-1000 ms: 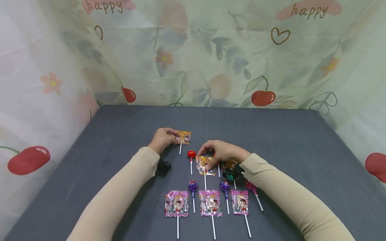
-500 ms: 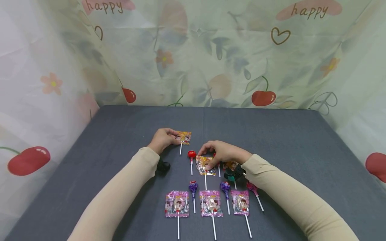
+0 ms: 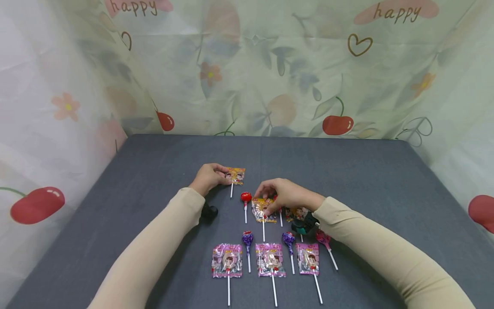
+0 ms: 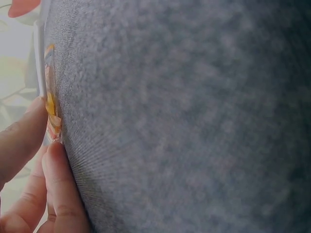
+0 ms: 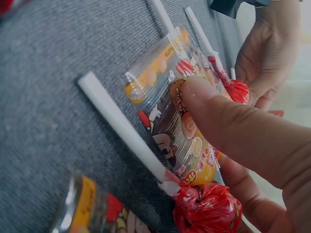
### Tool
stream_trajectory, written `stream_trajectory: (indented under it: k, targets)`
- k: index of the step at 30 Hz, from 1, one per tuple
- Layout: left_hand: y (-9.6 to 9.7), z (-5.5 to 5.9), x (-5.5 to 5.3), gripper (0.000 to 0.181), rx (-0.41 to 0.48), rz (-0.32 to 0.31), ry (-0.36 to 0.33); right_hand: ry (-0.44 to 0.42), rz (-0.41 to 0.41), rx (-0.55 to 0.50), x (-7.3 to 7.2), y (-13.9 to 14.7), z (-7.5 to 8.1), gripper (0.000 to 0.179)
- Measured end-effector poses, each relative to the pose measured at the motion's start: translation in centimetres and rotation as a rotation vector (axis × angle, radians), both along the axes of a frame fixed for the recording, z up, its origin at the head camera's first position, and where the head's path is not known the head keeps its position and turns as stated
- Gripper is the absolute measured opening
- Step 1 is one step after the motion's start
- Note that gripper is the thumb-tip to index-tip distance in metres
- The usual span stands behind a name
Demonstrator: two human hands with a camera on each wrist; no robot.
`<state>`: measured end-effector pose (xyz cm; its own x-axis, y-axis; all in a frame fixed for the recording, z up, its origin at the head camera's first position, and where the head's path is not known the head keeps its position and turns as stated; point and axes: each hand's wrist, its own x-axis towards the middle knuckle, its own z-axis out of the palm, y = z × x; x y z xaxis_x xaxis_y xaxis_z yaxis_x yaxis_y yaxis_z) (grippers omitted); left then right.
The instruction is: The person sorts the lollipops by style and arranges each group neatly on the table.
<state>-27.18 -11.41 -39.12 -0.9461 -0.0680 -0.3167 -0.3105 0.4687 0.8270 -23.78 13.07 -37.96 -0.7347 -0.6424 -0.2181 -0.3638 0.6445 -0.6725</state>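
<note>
Left hand: pinching orange packet. Right hand: gripping second packet, between red lollipops. Table: far edge well beyond both.

Taking 12 o'clock as the far edge of the one table and the group's middle as the hub, there are three flat orange-wrapped lollipops, roughly at 11, 12 and 2, and three flat pink-wrapped lollipops, at 8, 6 and 4. The ball-shaped ones number five: two red balls, at 11 and 12, two purple balls, at 9 and 4, and a single pink ball, at 3.
</note>
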Motion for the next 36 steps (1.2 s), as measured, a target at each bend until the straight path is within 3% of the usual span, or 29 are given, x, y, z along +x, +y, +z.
stream_trajectory:
  k: [18, 36]
  targets:
    - [-0.1, -0.4, -0.4, 0.040, -0.012, -0.001, 0.001, 0.085, -0.004, -0.060, 0.6, 0.8, 1.3, 0.042]
    - [0.1, 0.0, 0.1, 0.039, -0.006, 0.004, -0.004, 0.073, -0.068, -0.162, 2.1, 1.1, 2.6, 0.038]
